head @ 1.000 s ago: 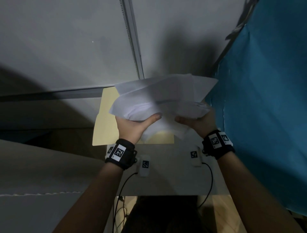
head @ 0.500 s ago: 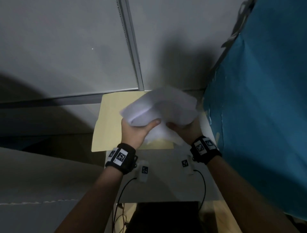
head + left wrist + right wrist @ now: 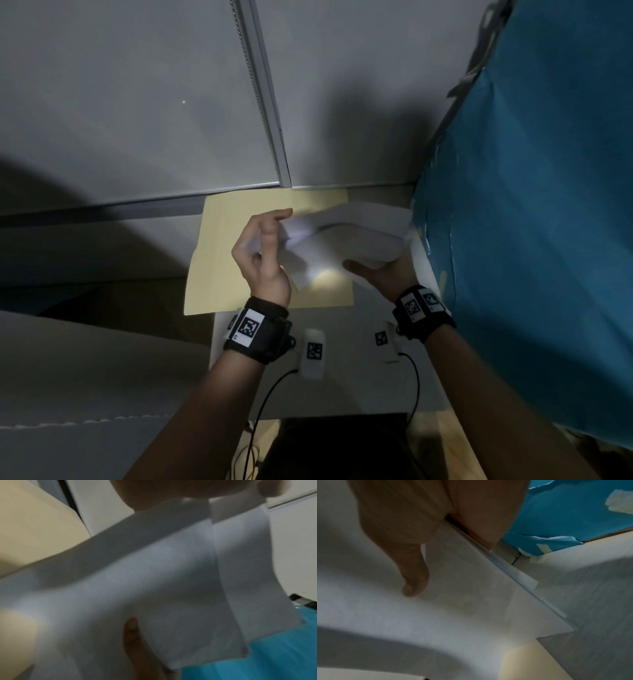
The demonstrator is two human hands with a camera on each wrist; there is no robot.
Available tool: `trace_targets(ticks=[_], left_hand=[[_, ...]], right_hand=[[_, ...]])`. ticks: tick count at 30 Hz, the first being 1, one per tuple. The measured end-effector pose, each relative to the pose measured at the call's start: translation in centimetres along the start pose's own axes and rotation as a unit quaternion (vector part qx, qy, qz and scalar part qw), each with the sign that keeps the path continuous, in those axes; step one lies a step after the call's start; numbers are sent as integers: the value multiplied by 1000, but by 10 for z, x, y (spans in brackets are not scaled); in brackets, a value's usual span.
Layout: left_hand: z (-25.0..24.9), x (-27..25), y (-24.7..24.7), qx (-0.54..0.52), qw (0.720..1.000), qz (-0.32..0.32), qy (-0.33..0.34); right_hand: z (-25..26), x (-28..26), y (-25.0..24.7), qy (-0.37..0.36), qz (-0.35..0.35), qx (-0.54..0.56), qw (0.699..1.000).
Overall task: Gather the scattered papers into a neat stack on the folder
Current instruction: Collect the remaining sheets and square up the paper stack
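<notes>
Folder [image 3: 219, 246] lies flat under both hands, and the papers [image 3: 359, 233], an uneven bundle running left to right, hang above its right half. Left hand [image 3: 263, 257] curls round the bundle's left end; right hand [image 3: 383, 274] pinches the near right edge, thumb on top.

We can read no words, brands or numbers anywhere; the only signs are black-and-white square code tags, one on the left wristband [image 3: 251, 327], two on the right wristband [image 3: 412, 306], one on each white device [image 3: 314, 351] by the wrists; the papers [image 3: 359, 226] show us no print, though the wrist views are blurred.
</notes>
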State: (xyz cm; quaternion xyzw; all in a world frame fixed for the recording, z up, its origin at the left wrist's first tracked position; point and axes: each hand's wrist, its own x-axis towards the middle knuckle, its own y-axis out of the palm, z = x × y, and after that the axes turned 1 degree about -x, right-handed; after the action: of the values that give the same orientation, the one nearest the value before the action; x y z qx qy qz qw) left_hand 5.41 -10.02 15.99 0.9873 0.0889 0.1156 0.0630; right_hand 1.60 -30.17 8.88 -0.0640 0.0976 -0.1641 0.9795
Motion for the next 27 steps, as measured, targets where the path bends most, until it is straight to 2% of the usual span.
trace_targets(ticks=[2, 5, 8, 11, 15, 18, 20, 22, 24, 27], left_hand=[[-3, 5, 6, 23, 1000, -21, 5], [-1, 14, 11, 71, 997, -17, -31], [4, 15, 7, 20, 998, -9, -66], [3, 16, 3, -45, 998, -25, -34], [-5, 20, 11, 22, 996, -80, -21], [-4, 22, 13, 46, 992, -109, -38], [2, 22, 9, 24, 993, -100, -60], [6, 21, 3, 16, 996, -63, -67], [2, 17, -1, 51, 996, -45, -57], [-3, 12, -2, 90, 994, -56, -17]], right_hand=[[-3, 3, -1, -4, -7, -3, 1000], [-5, 4, -3, -8, -20, 5, 1000], [-4, 5, -4, -11, -18, 7, 1000], [-1, 9, -4, -10, -15, 25, 1000], [-1, 4, 1, -10, -15, 21, 1000], [-6, -2, 4, 14, -7, 30, 999], [-4, -3, 3, 18, -11, 27, 999], [-1, -4, 2, 10, -5, 29, 1000], [7, -8, 2, 0, -2, 33, 999], [7, -15, 2, -9, 19, 11, 1000]])
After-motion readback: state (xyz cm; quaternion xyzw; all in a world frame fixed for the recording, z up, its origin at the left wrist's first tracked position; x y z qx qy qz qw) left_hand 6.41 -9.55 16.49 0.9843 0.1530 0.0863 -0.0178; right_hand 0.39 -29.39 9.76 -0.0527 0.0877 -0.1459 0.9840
